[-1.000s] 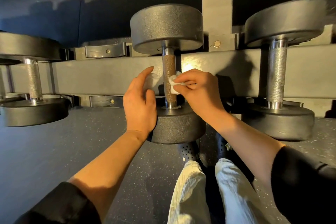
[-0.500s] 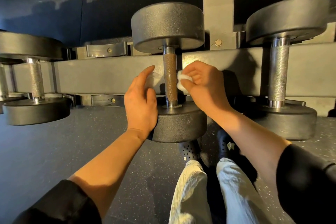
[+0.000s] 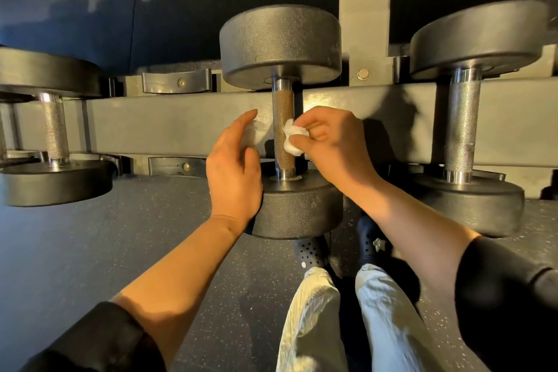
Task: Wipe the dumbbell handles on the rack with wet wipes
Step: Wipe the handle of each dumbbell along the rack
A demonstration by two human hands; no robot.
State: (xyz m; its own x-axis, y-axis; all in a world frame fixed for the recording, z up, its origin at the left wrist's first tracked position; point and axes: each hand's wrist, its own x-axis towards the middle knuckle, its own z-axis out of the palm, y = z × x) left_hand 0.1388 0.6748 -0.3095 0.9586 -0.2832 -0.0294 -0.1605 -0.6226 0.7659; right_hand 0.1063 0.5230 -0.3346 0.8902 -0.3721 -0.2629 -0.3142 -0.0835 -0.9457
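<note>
Right grip (image 3: 332, 145) pinching wipe (image 3: 292, 136) against middle handle (image 3: 283, 130); left grip (image 3: 234, 172) relaxed, fingers straight, beside handle.

Grey rack (image 3: 181, 127), three dumbbells (image 3: 282, 118) resting across its rails

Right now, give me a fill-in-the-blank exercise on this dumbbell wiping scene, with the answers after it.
1. The right hand pinches a crumpled white ____ against the handle.
2. The handle being wiped belongs to the ____ of the three dumbbells in view.
3. The left hand, fingers straight, rests beside that handle and holds ____.
4. The dumbbells sit across a grey ____.

Missing words: wipe; middle; nothing; rack
</note>
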